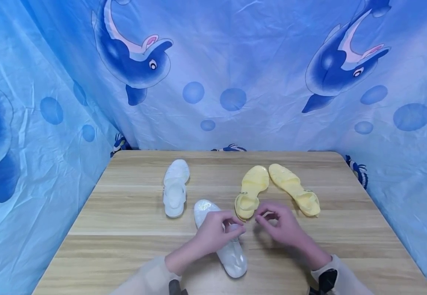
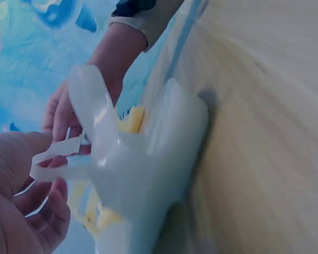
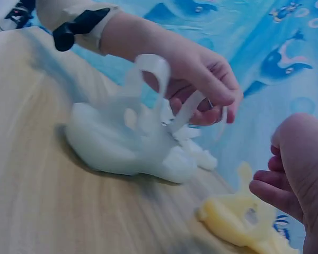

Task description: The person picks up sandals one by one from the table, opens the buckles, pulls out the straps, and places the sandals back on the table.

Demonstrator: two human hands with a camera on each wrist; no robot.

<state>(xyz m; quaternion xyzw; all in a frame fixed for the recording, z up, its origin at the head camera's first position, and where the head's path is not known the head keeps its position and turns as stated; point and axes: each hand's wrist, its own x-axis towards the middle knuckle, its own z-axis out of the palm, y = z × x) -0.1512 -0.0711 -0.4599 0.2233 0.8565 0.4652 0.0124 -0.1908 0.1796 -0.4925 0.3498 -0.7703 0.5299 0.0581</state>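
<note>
The left hand (image 1: 217,231) pinches the strap (image 2: 69,172) of the near white sandal (image 1: 233,261) left of the yellow sandals (image 1: 256,179), apparently adjusting it, which likely calls for help from the right hand (image 1: 282,224), loosely bent and empty.

no words, letters, labels, brands, numbers or signs could be read in any of the three views.
</note>
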